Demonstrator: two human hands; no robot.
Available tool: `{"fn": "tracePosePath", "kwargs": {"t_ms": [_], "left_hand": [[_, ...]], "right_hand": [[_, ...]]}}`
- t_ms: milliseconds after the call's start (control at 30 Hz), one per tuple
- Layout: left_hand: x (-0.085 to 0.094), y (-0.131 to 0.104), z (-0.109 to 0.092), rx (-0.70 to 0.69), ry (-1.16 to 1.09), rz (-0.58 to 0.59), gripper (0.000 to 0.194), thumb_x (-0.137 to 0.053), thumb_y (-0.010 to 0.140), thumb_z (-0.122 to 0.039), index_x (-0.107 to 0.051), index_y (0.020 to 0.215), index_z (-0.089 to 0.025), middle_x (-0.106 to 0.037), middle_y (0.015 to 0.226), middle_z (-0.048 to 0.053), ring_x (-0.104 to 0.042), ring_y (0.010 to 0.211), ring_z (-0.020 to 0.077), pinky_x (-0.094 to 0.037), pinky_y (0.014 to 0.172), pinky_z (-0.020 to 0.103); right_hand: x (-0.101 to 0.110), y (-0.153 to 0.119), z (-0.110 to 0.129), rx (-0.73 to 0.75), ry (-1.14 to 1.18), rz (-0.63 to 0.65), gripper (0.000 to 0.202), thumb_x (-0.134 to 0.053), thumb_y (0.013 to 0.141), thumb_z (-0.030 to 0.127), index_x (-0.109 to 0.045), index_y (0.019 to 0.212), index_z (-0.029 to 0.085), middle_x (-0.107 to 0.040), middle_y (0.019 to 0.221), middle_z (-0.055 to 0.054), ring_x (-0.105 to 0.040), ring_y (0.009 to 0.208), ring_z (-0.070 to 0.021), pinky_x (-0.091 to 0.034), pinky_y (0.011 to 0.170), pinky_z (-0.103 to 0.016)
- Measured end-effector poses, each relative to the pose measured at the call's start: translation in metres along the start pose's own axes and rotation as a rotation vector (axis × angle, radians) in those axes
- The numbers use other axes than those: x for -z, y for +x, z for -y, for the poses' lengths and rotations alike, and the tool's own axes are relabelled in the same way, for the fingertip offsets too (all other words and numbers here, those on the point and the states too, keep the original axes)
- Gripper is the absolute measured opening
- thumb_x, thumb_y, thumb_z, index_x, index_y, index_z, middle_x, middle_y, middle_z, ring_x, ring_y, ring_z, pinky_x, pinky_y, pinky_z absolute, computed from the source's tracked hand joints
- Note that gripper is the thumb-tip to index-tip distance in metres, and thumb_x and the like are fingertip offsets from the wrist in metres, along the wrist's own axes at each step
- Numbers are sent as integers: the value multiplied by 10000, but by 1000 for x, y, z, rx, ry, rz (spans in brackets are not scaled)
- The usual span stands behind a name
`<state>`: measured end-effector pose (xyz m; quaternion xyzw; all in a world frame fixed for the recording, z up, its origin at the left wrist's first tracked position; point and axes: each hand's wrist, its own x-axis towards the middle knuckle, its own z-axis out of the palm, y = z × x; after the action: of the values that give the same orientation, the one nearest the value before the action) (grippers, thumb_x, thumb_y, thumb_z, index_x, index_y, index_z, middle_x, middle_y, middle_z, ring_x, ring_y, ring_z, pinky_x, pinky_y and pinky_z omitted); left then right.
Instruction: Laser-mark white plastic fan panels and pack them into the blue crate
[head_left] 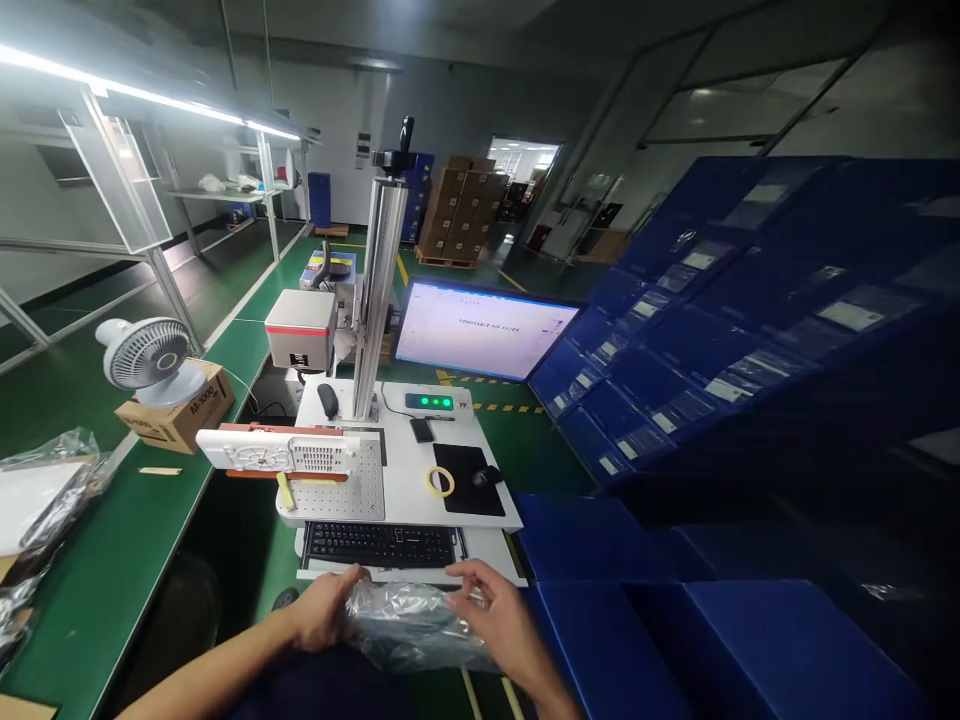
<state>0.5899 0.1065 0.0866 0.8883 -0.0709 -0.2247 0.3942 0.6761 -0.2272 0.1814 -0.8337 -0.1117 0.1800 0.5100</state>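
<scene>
A crumpled clear plastic bag [412, 622] is held low in front of me, below the keyboard [379, 544]. My left hand [328, 607] is closed on the bag's left end. At its right end, my right hand [491, 615] has its thumb and forefinger curled against the plastic. What lies inside the bag cannot be made out. Beyond the keyboard, a white panel with a vent grille [274, 452] rests upright on the perforated plate [360, 490] of the white workstation.
Yellow tape roll [440, 482], black mouse [487, 477] and mouse pad [456, 500] sit on the workstation. A monitor [484, 330] stands behind it, beside a metal column [381, 260]. Blue boxes [720, 330] are stacked at right. A fan [154, 355] and green bench [150, 525] are at left.
</scene>
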Motion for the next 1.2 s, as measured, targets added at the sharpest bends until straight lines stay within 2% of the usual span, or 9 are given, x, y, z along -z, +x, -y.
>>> {"fn": "tracePosePath", "kwargs": {"t_ms": [167, 333, 500, 700, 800, 867, 933, 1033, 1200], "left_hand": [[9, -15, -4, 26, -103, -81, 700, -808, 742, -366, -549, 1390, -308, -717, 924, -22, -641, 813, 228, -435, 711, 313], [33, -14, -29, -39, -184, -184, 354, -730, 896, -474, -723, 1149, -227, -762, 920, 43, -689, 861, 252, -500, 805, 330], [59, -20, -56, -74, -403, -507, 421, -665, 995, -626, -747, 956, -215, -774, 935, 73, -695, 898, 262, -560, 847, 344], [75, -27, -79, -70, -378, -650, 462, -787, 900, -647, -633, 773, -231, -706, 925, 79, -675, 947, 279, -580, 933, 393], [78, -22, -88, -94, -393, -577, 484, -872, 838, -615, -618, 738, -215, -735, 1123, 117, -682, 1156, 320, -568, 1053, 414], [76, -18, -95, -24, -543, -437, 539, -887, 822, -671, -634, 760, -199, -729, 970, 98, -717, 976, 285, -613, 901, 391], [70, -14, -106, 88, -781, -311, 608, -863, 821, -755, -667, 847, -180, -678, 794, 50, -677, 710, 216, -605, 682, 352], [57, -11, -124, 205, -1076, -242, 673, -898, 785, -768, -677, 987, -165, -673, 766, 25, -626, 559, 174, -557, 509, 316], [47, -6, -137, 139, -1152, -245, 611, -971, 782, -640, -658, 1011, -167, -689, 881, 29, -659, 679, 155, -592, 593, 285]], "right_hand": [[18, -6, 13, 159, 221, -385, 306, -856, 834, 634, -802, 900, 339, -615, 786, -23, -615, 735, -252, -537, 724, -409], [43, -19, 20, 165, 327, -647, 523, -931, 782, 708, -795, 1063, 288, -695, 931, -35, -621, 820, -190, -547, 778, -312], [67, -42, 8, 3, 296, -343, 1008, -1019, 658, 697, -650, 1511, 308, -694, 1463, -139, -587, 714, -135, -581, 686, -328], [52, -71, -16, -206, 312, 75, 694, -1017, 702, 655, -836, 1202, 209, -782, 938, -108, -705, 797, -238, -593, 691, -340], [49, -79, -17, -165, 513, -97, 608, -1025, 710, 630, -844, 1138, 238, -735, 803, -51, -613, 623, -164, -501, 549, -277], [53, -84, -11, -76, 740, -324, 715, -1052, 659, 636, -819, 1261, 329, -800, 1005, -68, -655, 675, -168, -540, 570, -278], [60, -88, -4, 64, 952, -473, 876, -1015, 665, 717, -713, 1449, 473, -754, 1421, -74, -764, 1065, -278, -662, 802, -384], [60, -93, -1, 169, 1044, -462, 1096, -976, 628, 817, -533, 1601, 578, -490, 1760, -15, -517, 1563, -395, -608, 1105, -577], [32, -92, -22, -190, 875, -390, 1174, -1108, 616, 457, -535, 1641, 454, -551, 1703, -99, -767, 1150, -306, -663, 831, -391]]}}
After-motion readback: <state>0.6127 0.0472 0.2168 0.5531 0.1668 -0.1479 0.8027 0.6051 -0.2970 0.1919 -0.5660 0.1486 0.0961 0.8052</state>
